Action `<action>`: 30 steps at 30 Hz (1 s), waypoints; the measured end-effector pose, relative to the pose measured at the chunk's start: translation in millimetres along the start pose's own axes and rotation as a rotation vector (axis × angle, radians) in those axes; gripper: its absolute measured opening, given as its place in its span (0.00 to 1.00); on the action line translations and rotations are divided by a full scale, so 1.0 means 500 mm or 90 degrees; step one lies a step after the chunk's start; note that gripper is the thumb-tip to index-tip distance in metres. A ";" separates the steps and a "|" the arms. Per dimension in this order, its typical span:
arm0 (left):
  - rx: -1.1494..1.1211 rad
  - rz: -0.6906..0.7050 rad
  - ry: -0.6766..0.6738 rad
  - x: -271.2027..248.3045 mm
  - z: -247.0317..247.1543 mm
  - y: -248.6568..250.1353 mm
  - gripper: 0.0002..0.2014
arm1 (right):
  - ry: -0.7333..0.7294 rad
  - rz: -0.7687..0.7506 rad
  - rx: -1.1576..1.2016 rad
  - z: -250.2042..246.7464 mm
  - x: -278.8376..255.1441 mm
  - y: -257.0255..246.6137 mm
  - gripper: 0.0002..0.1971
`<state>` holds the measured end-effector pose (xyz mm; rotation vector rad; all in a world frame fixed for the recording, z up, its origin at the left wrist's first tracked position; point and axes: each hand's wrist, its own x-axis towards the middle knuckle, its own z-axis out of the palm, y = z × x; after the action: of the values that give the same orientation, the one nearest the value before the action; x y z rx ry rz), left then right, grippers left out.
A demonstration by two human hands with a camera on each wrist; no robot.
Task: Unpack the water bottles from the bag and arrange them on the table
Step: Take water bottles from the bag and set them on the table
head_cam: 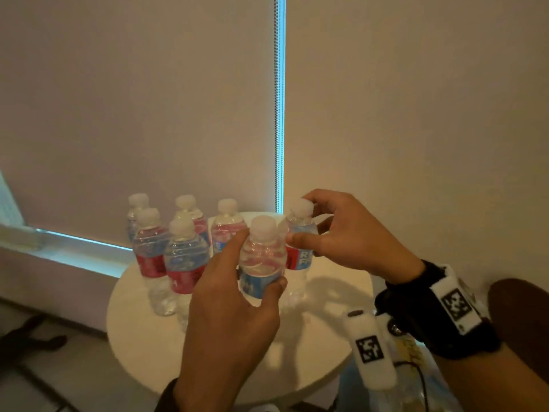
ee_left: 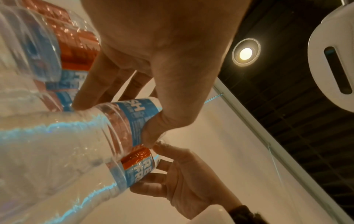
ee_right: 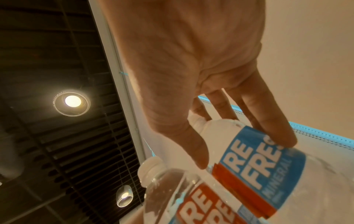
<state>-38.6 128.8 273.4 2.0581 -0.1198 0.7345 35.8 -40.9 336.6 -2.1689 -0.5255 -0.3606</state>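
holding two bottles at once, one in each hand, above the round white table [head_cam: 208, 352]. my left hand [head_cam: 234, 295] is wrapped around the near bottle [head_cam: 263, 257] at its label, fingers on the far side and thumb on the near side; the left wrist view shows the thumb pressed on the blue part of the label. whether its base touches the tabletop i cannot tell, since my hand hides it.

my right hand [head_cam: 350, 233] has the second bottle [head_cam: 300, 233], just right of and behind the one in my left grip. fingertips pinch around its white cap and my thumb lies against its shoulder, just above the red and blue label. in the right wrist view my fingers [ee_right: 268, 121] lie along the blue label, which reads "re fresh mineral" in part. the two held bottles are touching or nearly so; i cannot tell which.

left of my left grip stands a cluster of five bottles [head_cam: 166, 242], upright on the table, white caps up, red and blue labels, packed close together.

below my right wrist, at the table's near right edge, a bit of the bag [head_cam: 416, 364] shows, pale with blue and yellow print.
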 end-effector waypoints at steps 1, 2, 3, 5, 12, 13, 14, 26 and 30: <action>0.018 0.000 0.004 0.004 -0.004 -0.006 0.38 | -0.009 -0.005 -0.003 0.011 0.009 -0.004 0.17; 0.034 0.001 0.007 0.007 -0.006 -0.012 0.38 | -0.018 -0.009 -0.006 0.020 0.017 -0.007 0.17; 0.047 0.003 0.011 0.010 -0.007 -0.018 0.38 | -0.026 -0.011 -0.008 0.028 0.024 -0.009 0.17; 0.069 -0.001 0.013 0.014 -0.007 -0.028 0.37 | -0.043 -0.011 -0.014 0.041 0.037 -0.012 0.18; 0.169 -0.020 0.000 0.015 -0.001 -0.035 0.40 | -0.058 0.002 -0.029 0.069 0.063 -0.003 0.19; 0.182 -0.023 -0.005 0.016 -0.003 -0.033 0.41 | -0.056 0.005 -0.030 0.070 0.065 -0.001 0.20; 0.196 -0.026 -0.010 0.018 -0.004 -0.032 0.41 | -0.054 0.008 -0.033 0.072 0.067 0.001 0.22; 0.229 0.026 0.053 0.009 0.006 -0.020 0.48 | -0.032 0.015 -0.039 0.065 0.042 0.028 0.29; 0.164 0.111 0.114 -0.010 0.017 -0.015 0.47 | 0.048 0.050 -0.021 0.003 -0.029 0.065 0.25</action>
<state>-36.2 125.2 261.6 2.2313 -0.1088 1.0864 39.3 -60.9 307.3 -2.1907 -0.3940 -0.4087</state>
